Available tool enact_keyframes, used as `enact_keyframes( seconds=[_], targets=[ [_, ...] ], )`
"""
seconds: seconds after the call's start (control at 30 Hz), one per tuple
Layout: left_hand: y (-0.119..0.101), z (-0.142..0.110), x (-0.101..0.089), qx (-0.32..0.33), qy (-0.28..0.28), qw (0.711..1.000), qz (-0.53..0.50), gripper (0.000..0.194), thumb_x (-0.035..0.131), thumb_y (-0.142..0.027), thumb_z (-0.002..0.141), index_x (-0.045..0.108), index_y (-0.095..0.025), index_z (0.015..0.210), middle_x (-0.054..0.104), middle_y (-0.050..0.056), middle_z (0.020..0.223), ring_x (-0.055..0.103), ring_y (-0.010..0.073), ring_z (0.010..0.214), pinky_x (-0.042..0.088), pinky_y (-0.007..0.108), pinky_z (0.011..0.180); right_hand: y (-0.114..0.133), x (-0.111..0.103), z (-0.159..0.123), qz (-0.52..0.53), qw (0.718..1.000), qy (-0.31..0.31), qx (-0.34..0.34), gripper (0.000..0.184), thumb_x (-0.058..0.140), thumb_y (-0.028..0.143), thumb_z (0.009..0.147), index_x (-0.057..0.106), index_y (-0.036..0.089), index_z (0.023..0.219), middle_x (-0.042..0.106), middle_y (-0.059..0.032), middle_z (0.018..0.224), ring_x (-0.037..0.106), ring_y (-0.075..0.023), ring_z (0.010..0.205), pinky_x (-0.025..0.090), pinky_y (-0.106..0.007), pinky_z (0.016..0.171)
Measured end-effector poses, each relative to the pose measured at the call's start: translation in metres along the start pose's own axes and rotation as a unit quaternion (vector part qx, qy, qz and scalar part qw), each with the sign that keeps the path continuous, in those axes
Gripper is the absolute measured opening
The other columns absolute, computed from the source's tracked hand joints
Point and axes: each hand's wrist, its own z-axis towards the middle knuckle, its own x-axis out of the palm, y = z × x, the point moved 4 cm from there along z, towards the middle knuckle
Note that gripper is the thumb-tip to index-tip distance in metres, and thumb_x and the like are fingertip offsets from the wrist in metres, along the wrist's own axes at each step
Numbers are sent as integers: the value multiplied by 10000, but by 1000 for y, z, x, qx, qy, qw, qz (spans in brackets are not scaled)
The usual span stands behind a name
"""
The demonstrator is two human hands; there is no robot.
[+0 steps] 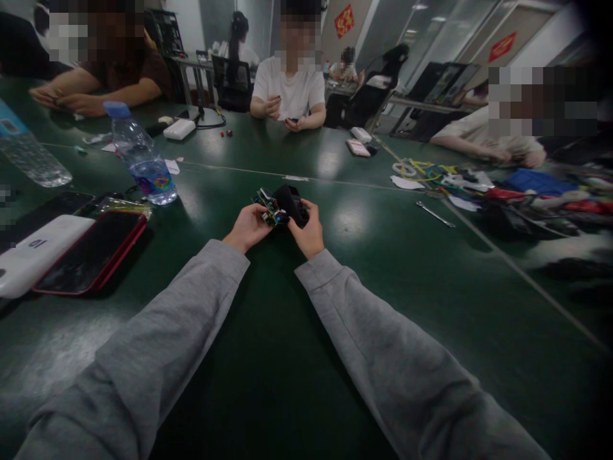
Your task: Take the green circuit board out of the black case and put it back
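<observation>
My left hand (249, 228) is closed around the edge of a green circuit board (271, 212) carrying small parts and a blue spot near its right end. A black plastic housing (288, 203) is gripped by my right hand (309, 231), its thumb and fingers on either side. Both pieces meet over the middle of the green table (268, 332); whether wires join them I cannot tell. Grey sleeves cover both forearms.
A water bottle (143, 160), a red-edged phone (93, 252) and a white power bank (41, 249) are on the left. To the right lie a wrench (435, 214) and a heap of cables (517, 191). Several people sit around the table.
</observation>
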Motion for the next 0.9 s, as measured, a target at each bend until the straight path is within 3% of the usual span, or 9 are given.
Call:
enact_keyframes(
  seconds=[0.4, 0.53, 0.7, 0.9],
  targets=[
    [3, 3, -1, -27, 26, 999, 17, 425, 439, -41, 816, 619, -115, 1195, 732, 82, 912, 699, 214, 875, 527, 385, 960, -12, -2, 2, 32, 998, -39, 21, 582, 690, 299, 751, 489, 218, 1291, 677, -109, 1193, 674, -259, 1076, 516, -504, 1040],
    [4, 4, -2, -26, 34, 999, 31, 428, 447, -26, 844, 631, -98, 1224, 750, 106, 1012, 705, 201, 903, 520, 352, 951, -21, -1, 3, 35, 997, -67, 32, 580, 692, 305, 762, 491, 219, 1299, 668, -105, 1187, 671, -250, 1070, 516, -497, 1039],
    [6, 9, -7, -14, 33, 998, 56, 368, 489, -4, 867, 665, -92, 1179, 757, 86, 939, 701, 169, 850, 512, 300, 911, -25, -3, 5, 46, 993, -95, 43, 569, 685, 317, 771, 483, 215, 1294, 653, -114, 1212, 659, -249, 1105, 505, -493, 1058],
    [4, 8, -6, 1, 70, 996, 64, 519, 502, 23, 827, 626, -152, 1300, 774, 62, 1056, 709, 167, 923, 517, 287, 886, -26, -3, 6, 53, 993, -94, 52, 572, 689, 331, 769, 480, 213, 1288, 654, -109, 1189, 660, -251, 1092, 512, -494, 1045]
  ],
)
